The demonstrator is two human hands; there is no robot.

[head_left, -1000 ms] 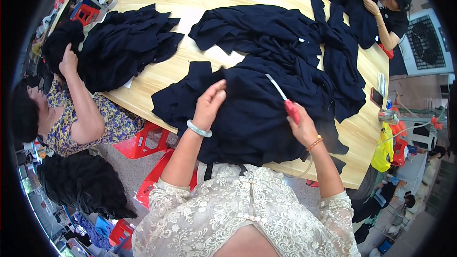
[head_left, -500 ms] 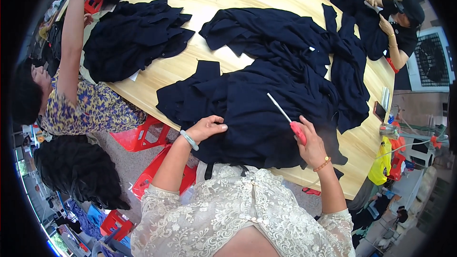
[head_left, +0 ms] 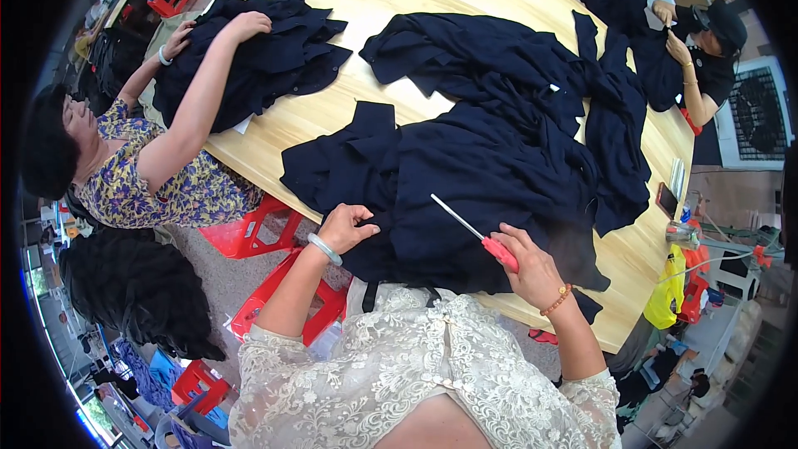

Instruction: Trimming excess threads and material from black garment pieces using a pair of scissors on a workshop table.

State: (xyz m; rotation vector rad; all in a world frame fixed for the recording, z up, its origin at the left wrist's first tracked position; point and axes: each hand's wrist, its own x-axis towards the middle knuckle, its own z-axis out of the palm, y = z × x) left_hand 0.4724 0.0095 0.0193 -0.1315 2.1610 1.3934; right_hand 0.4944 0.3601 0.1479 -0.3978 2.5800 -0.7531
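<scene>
My left hand (head_left: pixel 347 229), with a pale bangle at its wrist, is just over the near left part of a dark navy garment (head_left: pixel 482 158). Its thumb and curled index finger stand apart, with nothing visible between them. In my right hand (head_left: pixel 532 266) is a tool with a pinkish-red handle (head_left: pixel 501 254) and a long, thin metal shaft, whose exact kind I cannot make out. The shaft points up and to the left, over the garment. Creased and spread out, the garment covers the near middle of the wooden table (head_left: pixel 324 129).
More dark garments lie in a pile (head_left: pixel 249 66) at the far left and a bunched heap (head_left: pixel 474 50) farther back. A person in a patterned top reaches over the left pile; another handles dark cloth at the far right. Red stools (head_left: pixel 258 229) and a black heap (head_left: pixel 137 291) stand left.
My right hand has shifted slightly left, and the tool's tip has swung left and nearer to me. My left hand has moved a little left, its fingers more curled. The left co-worker's arm has come down onto the pile.
</scene>
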